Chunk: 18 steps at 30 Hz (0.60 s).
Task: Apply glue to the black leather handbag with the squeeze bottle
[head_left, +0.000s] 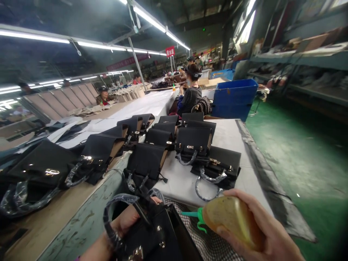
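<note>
My right hand (pixel 268 232) is wrapped around a squeeze bottle (pixel 231 221) of yellowish liquid with a green cap and thin nozzle. The bottle lies nearly level, its nozzle pointing left toward the side of a black handbag (pixel 165 232). My left hand (pixel 130 216) reaches through the bag's plastic-wrapped handle (pixel 107 214) and grips the bag, which is tilted close to me; most of its fingers are hidden behind the bag. The nozzle tip is near the bag's edge, and I cannot tell whether they touch. Checkered cloth (pixel 209 243) shows beneath the bottle.
Several black handbags (pixel 148 159) stand in rows on the white-covered table (pixel 179 177), with more on the bench at left (pixel 51 163). A person in a striped top (pixel 191 98) sits beyond, beside a blue bin (pixel 233 98). Green floor (pixel 307 145) runs along the right.
</note>
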Each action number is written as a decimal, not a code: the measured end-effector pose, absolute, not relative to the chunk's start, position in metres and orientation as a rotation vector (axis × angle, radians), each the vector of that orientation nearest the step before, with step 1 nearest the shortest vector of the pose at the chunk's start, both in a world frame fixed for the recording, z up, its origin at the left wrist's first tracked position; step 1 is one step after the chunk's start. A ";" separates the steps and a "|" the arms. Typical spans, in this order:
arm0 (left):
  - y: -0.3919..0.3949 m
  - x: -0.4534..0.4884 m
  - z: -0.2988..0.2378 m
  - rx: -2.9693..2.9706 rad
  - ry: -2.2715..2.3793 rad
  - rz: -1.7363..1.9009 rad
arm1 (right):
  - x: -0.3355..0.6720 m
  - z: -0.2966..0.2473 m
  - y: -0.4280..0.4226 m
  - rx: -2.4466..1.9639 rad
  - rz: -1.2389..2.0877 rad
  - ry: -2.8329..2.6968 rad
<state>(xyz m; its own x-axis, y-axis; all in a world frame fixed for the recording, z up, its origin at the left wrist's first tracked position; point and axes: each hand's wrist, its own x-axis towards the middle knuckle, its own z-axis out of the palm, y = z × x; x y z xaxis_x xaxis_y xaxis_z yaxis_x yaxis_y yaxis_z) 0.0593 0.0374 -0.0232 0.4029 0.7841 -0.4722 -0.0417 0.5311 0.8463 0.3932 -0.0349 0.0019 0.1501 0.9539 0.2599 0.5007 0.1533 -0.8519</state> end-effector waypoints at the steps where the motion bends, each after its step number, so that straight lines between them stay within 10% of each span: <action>1: 0.038 0.061 -0.022 0.837 1.023 0.577 | 0.394 0.000 -0.034 -1.482 0.625 -1.493; 18: 0.046 0.069 -0.029 0.799 0.941 0.480 | 0.405 0.011 -0.008 -1.301 0.578 -1.876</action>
<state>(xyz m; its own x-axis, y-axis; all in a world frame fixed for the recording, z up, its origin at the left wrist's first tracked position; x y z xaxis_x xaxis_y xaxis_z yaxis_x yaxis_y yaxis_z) 0.0689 0.0462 -0.0286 0.5189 0.6756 -0.5237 -0.0270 0.6253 0.7799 0.4053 -0.0081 0.0110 -0.1856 0.9248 0.3322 0.5773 0.3762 -0.7247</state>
